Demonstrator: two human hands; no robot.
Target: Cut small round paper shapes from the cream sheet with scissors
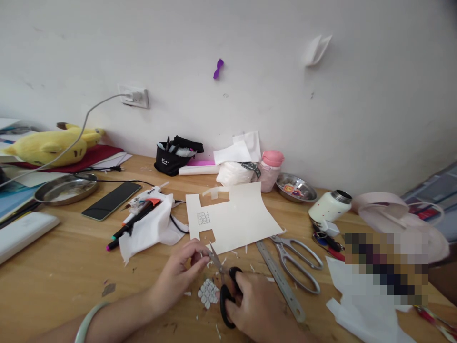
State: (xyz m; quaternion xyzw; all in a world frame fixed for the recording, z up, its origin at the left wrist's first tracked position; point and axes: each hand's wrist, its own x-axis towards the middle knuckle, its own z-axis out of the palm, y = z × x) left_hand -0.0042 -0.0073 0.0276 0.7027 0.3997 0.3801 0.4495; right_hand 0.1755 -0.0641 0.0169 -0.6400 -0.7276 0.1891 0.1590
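My right hand (255, 302) grips a pair of black-handled scissors (220, 267), thumb and fingers in the loops, blades spread and pointing away from me. Close to the blade tips, my left hand (182, 267) is closed in a pinch on a small piece of paper, mostly hidden by the fingers. Below the blades, a cluster of small round paper cutouts (208, 293) lies on the wooden table (143, 295). Beyond both hands rests a cream sheet of card (246, 214) with notched edges and a group of small drawn circles on its left part.
To the right lie a metal ruler (280, 281) and large silver scissors (298, 259). At the left are white tissue (153, 231), markers (130, 226), a phone (112, 201) and a metal dish (66, 189). Bottles and a black pouch (171, 159) stand farther back. Paper scraps surround the hands.
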